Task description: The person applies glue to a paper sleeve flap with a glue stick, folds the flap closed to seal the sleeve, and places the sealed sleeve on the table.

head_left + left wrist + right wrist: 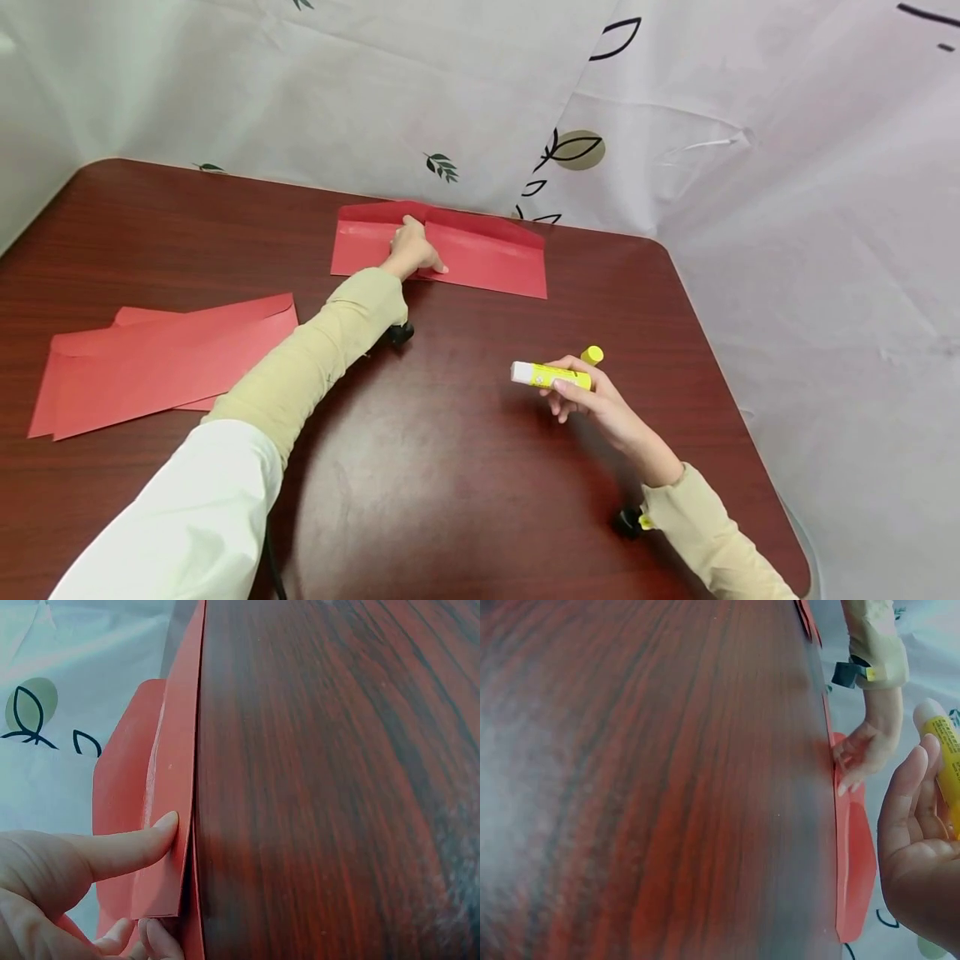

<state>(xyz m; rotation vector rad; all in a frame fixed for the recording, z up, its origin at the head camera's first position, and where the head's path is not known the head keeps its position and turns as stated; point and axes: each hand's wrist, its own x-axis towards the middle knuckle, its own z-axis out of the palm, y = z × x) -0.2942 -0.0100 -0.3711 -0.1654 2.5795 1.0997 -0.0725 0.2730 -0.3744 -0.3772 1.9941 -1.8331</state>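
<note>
Two red envelopes, the left one [360, 250] and the right one [495, 262], lie end to end near the table's far edge, flaps raised away from me. My left hand [415, 250] is where they meet. In the left wrist view, that hand [82, 877] has its thumb on the right envelope [169, 765] and fingertips curled at its end, pinching it. My right hand [592, 400] holds a yellow glue stick [558, 377] above the table, white end pointing left. The right wrist view shows the glue stick [943, 761] between the thumb and fingers of my right hand [922, 855].
More red envelopes [165, 358] lie overlapping on the left of the brown table [420, 467]. A yellow cap [592, 355] stands just beyond my right hand. A patterned white sheet [315, 100] hangs behind the table and along its right side.
</note>
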